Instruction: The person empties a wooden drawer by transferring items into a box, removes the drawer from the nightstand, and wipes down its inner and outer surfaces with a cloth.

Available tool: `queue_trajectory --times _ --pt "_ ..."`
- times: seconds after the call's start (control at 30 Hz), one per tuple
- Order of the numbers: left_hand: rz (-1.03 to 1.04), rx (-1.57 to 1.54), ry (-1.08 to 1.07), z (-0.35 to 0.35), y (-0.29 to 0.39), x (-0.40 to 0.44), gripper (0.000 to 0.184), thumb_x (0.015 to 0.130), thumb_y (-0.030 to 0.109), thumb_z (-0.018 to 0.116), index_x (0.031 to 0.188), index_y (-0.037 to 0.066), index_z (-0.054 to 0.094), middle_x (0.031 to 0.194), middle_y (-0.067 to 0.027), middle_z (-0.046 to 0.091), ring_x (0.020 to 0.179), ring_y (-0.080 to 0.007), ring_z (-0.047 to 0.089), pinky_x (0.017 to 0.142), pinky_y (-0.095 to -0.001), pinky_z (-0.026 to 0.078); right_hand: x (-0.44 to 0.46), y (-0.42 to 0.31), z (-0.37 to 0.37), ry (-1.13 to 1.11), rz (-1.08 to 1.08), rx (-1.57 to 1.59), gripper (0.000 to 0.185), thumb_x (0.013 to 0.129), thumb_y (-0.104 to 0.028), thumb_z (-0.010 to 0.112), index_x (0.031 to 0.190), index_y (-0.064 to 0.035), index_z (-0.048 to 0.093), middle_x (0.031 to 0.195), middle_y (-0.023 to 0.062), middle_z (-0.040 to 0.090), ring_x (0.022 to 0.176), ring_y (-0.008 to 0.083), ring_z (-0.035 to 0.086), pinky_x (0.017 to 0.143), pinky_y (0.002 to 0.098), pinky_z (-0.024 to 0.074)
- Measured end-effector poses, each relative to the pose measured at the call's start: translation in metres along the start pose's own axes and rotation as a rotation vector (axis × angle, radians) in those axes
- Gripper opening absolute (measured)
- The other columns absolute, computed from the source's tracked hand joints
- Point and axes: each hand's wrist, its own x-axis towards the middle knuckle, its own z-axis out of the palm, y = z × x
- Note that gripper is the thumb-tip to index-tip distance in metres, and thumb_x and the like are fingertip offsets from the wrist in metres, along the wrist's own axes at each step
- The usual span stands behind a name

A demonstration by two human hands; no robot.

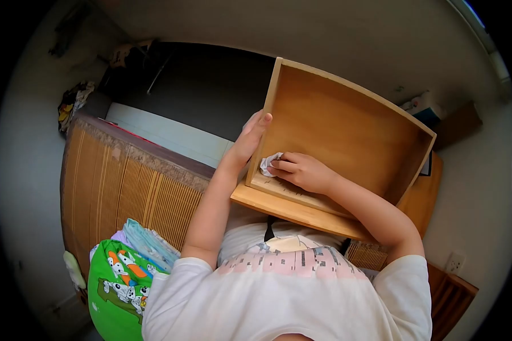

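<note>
An empty wooden drawer [347,119] is tilted up in front of me, its open side facing me and its front board [301,207] close to my waist. My left hand [250,139] grips the drawer's left side, the thumb over the edge and the other fingers mostly hidden behind the wall. Inside, at the lower left corner, my right hand [306,171] pinches a crumpled white tissue [269,165]. The tissue touches the wood there. Some dark marks show on the inner face of the front board, just below my right hand.
A bed with a bamboo mat [136,165] is at the left. Folded clothes [148,241] and a green cartoon-print cloth [116,284] lie beside me. Behind the drawer at right is a wooden tabletop [429,187] with a box [426,108]. A wall socket [455,263] is at lower right.
</note>
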Motion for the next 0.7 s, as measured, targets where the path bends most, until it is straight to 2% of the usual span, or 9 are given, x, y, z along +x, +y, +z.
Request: queue_trajectory --times 0.07,0.17,0.27,0.37,0.47,0.57,0.6,0.7 --pt "0.016 0.038 0.011 0.004 0.002 -0.006 0.07 0.1 0.064 0.054 0.134 0.003 0.053 0.125 -0.0061 0.06 0.119 -0.0144 0.053 0.106 -0.0305 0.04 0.003 0.008 -0.011 -0.034 -0.017 0.042 0.024 0.087 -0.014 0.063 0.106 -0.0052 0.074 0.104 0.0039 0.061 0.101 0.0241 0.059 0.089 0.0367 0.055" --pt "0.016 -0.017 -0.003 0.006 0.004 -0.001 0.067 0.101 0.064 0.053 0.131 0.004 0.055 0.123 -0.0055 0.06 0.117 -0.0142 0.053 0.105 -0.0296 0.04 0.001 0.003 -0.016 -0.111 0.015 0.006 0.03 0.084 -0.012 0.065 0.111 -0.0069 0.075 0.104 0.0043 0.061 0.103 0.024 0.059 0.089 0.0372 0.0549" --pt "-0.035 -0.032 -0.001 0.005 0.0 0.001 0.065 0.101 0.063 0.053 0.129 0.004 0.056 0.122 -0.0056 0.061 0.117 -0.0143 0.053 0.104 -0.0291 0.04 0.019 0.004 0.004 -0.023 -0.023 0.004 0.029 0.083 -0.013 0.065 0.109 -0.0066 0.075 0.101 0.0047 0.06 0.102 0.0241 0.058 0.088 0.0364 0.0549" --pt "-0.033 -0.036 0.044 0.011 0.005 0.0 0.065 0.101 0.062 0.054 0.131 0.004 0.056 0.122 -0.0059 0.061 0.117 -0.0145 0.054 0.104 -0.0293 0.041 0.022 0.003 0.007 0.005 -0.026 0.039 0.031 0.081 -0.012 0.065 0.109 -0.0047 0.075 0.103 0.005 0.061 0.103 0.0245 0.058 0.089 0.0365 0.0548" --pt "-0.028 -0.007 0.038 0.013 0.006 -0.003 0.067 0.1 0.062 0.056 0.134 0.004 0.055 0.124 -0.0065 0.062 0.118 -0.0153 0.054 0.104 -0.0294 0.041 -0.008 -0.003 -0.005 -0.069 0.101 0.073 0.033 0.081 -0.008 0.065 0.112 -0.0057 0.076 0.111 0.0045 0.064 0.107 0.0259 0.058 0.094 0.0364 0.0534" --pt "-0.04 -0.006 0.05 0.014 0.004 -0.003 0.07 0.099 0.062 0.057 0.138 0.004 0.054 0.128 -0.0072 0.061 0.12 -0.0166 0.055 0.106 -0.0298 0.041 -0.036 -0.002 -0.012 -0.009 0.147 0.101 0.03 0.081 -0.01 0.065 0.109 -0.0061 0.076 0.104 0.0045 0.062 0.104 0.0257 0.059 0.089 0.036 0.0551" --pt "-0.051 -0.028 0.041 0.013 0.005 -0.002 0.071 0.099 0.061 0.058 0.14 0.003 0.052 0.129 -0.0079 0.061 0.121 -0.0172 0.055 0.106 -0.0302 0.041 -0.031 -0.004 -0.013 -0.062 0.159 0.072 0.032 0.081 -0.009 0.065 0.11 -0.0068 0.076 0.111 0.0044 0.063 0.106 0.026 0.059 0.093 0.0364 0.0534" --pt "-0.065 -0.019 0.034 0.01 0.0 -0.002 0.073 0.099 0.059 0.058 0.145 0.003 0.049 0.132 -0.0095 0.06 0.124 -0.0184 0.054 0.108 -0.031 0.041 0.002 -0.004 0.002 -0.02 0.105 0.008 0.029 0.081 -0.012 0.065 0.107 -0.0071 0.075 0.109 0.0045 0.062 0.104 0.0258 0.059 0.093 0.0365 0.0535"
